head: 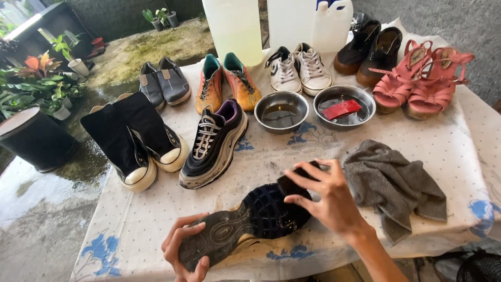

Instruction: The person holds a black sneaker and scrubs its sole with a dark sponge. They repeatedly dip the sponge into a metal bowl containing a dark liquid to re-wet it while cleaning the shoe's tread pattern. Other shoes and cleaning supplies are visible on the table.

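Sneaker (245,224): sole up, near edge of the clothed table (130,230). Left hand (180,250) grasps its heel end. Right hand (326,196) clasps a dark brush (292,180) against the forefoot sole. Grey rag (394,183): just right of that hand. Matching sneaker (214,143): upright, beyond. Two steel bowls (282,110): farther back; the right one contains a red item (342,108).

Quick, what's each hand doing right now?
Left hand: closed around the heel end of the upturned sneaker.
Right hand: closed on a dark brush, pressed against the sneaker's sole.
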